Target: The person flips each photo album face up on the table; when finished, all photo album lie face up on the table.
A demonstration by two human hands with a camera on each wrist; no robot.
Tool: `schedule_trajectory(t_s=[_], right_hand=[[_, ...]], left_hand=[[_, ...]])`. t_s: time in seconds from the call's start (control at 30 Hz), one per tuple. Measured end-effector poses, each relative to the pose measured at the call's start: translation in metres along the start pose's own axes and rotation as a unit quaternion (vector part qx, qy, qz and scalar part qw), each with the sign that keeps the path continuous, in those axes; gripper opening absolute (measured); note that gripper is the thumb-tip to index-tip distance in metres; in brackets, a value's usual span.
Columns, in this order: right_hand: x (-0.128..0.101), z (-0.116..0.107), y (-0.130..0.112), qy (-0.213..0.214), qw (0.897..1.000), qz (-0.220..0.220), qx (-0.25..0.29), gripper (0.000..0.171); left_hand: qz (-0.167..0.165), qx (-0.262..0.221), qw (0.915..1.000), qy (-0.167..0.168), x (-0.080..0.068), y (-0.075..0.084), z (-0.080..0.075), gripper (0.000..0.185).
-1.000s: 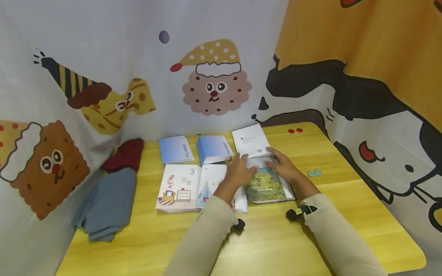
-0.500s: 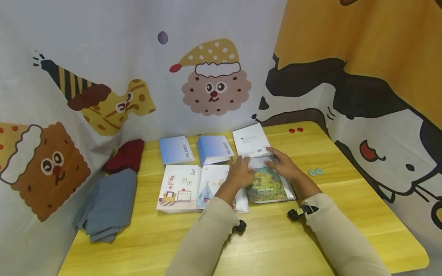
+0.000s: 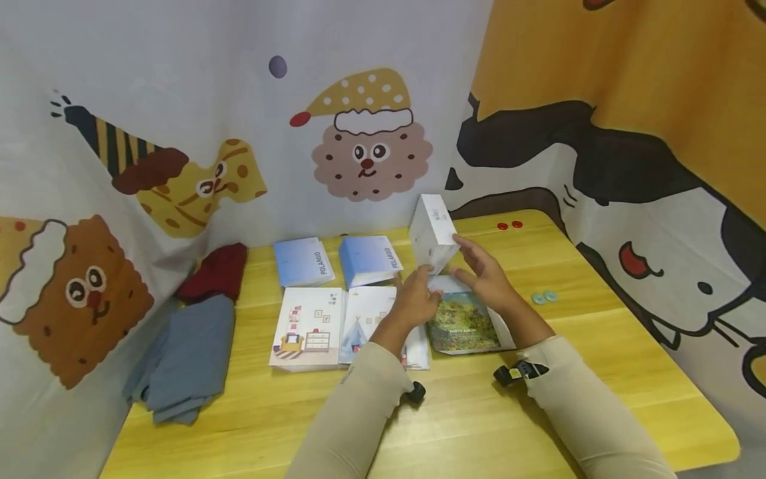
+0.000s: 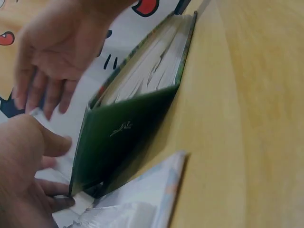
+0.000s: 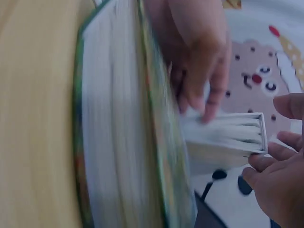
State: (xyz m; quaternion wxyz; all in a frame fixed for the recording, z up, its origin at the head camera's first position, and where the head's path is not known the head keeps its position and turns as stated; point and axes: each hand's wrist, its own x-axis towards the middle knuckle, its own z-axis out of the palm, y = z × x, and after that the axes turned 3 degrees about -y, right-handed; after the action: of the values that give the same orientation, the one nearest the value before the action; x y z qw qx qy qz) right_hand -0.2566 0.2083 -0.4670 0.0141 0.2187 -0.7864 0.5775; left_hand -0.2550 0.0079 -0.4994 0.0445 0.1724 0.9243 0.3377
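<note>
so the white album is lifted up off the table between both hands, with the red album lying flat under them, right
Not quite: the album lying flat has a green landscape cover, not red; the head view shows it, and the left wrist view shows its green spine. The rest holds: the white album is raised off the table between the left hand and right hand.

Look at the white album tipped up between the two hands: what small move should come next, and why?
Probably tip the white album further until it stands upright. It is already raised off the yellow table on its near edge, with the right hand against its side and the left hand at its base, just behind the green album.
</note>
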Motion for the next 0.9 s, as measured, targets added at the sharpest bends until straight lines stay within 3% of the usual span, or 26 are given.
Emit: schedule_trajectory(t_s=[0.23,0.5,0.63,0.77,0.9], right_hand=[[-0.005,0.021,-0.007,-0.061,0.997,-0.037,-0.004,0.077],[-0.007,0.035,0.001,-0.118,0.992,0.023,-0.041,0.080],[-0.008,0.037,0.004,-0.127,0.990,0.049,-0.045,0.080],[-0.008,0.035,0.007,-0.126,0.989,0.057,-0.057,0.077],[-0.007,0.033,0.010,-0.114,0.988,0.056,-0.088,0.074]], left_hand=[[0.052,-0.105,0.9921,0.046,0.002,-0.006,0.002,0.065],[0.070,-0.184,0.9689,0.150,-0.001,-0.006,-0.002,0.064],[0.050,-0.178,0.9653,0.185,-0.004,-0.004,-0.001,0.063],[0.053,-0.155,0.9626,0.216,-0.007,-0.002,-0.002,0.062],[0.067,-0.149,0.9624,0.217,-0.006,-0.002,-0.004,0.062]])
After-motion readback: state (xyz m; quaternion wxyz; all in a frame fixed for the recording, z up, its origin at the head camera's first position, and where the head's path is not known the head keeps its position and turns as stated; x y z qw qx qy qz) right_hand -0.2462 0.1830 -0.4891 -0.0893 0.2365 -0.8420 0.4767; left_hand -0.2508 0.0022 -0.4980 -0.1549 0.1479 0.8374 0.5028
